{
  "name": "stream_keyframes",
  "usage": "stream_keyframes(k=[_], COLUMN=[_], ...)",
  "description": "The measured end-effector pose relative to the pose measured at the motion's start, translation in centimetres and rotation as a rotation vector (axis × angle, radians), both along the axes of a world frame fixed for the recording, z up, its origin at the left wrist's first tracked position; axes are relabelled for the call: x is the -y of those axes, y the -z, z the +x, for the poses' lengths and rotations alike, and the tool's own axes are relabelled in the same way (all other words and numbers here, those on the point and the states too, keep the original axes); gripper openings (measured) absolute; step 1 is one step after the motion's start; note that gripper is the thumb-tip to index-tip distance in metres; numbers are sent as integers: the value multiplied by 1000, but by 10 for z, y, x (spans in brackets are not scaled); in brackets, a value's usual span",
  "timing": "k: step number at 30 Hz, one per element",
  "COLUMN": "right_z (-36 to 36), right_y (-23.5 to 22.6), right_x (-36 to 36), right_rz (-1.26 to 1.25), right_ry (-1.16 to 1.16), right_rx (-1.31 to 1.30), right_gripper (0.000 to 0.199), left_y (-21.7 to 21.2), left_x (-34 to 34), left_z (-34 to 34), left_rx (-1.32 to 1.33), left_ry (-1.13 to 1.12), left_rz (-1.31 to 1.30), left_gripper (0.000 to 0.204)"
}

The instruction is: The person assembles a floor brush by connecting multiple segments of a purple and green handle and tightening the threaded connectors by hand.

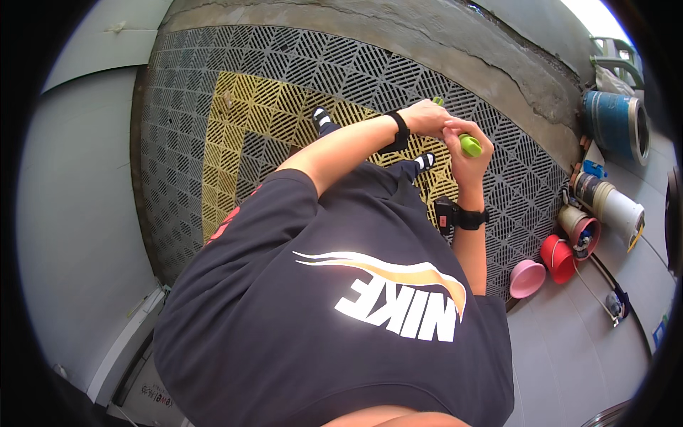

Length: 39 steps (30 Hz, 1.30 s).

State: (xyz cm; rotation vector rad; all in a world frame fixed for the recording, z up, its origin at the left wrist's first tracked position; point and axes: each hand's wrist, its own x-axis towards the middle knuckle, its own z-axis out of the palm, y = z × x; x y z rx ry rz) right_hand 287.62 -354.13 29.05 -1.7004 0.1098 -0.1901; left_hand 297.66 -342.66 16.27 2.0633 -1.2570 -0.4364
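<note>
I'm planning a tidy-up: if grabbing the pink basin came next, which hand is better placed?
Probably the right hand: it lies on the same side as the pink basin and looks nearer than the left hand. But it is curled around a lime-green object, so would likely need freeing first.

On the head view's dial, the left hand sits at 1 o'clock, closed, with a green tip poking out past it. Touching it, the right hand at 2 o'clock has its grip curled around a bright green handle; whether both green parts are one piece is hidden. Black wristbands circle both wrists. The dark shirt fills 6 o'clock. Gray and yellow slotted floor tiles spread from 10 to 2. A blue drum lies between 2 and 3, a red bucket just past 3, and a pink basin beside it, toward 4.
</note>
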Motion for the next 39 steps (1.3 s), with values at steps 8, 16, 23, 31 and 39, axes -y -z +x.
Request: stream_keyframes(k=[8,16,23,31,39], right_z=[82,132,149,173,134], right_y=[-17,-11,65,95,75], right_x=[-206,-283,-318,-352,-283], right_rz=[12,250,418,268,237], right_ry=[-122,-154,-224,-302,-143], right_rx=[27,205,-32,-133,-160], right_gripper=[9,11,9,8,10], left_y=[-20,-29,31,82,86], left_x=[-208,-335,-412,-450,-366], left_z=[70,111,123,138,110], left_rx=[-69,53,117,4,71], left_ry=[-61,-229,-378,-374,-337], left_rz=[-19,-21,166,202,76], left_gripper=[23,17,17,22,19])
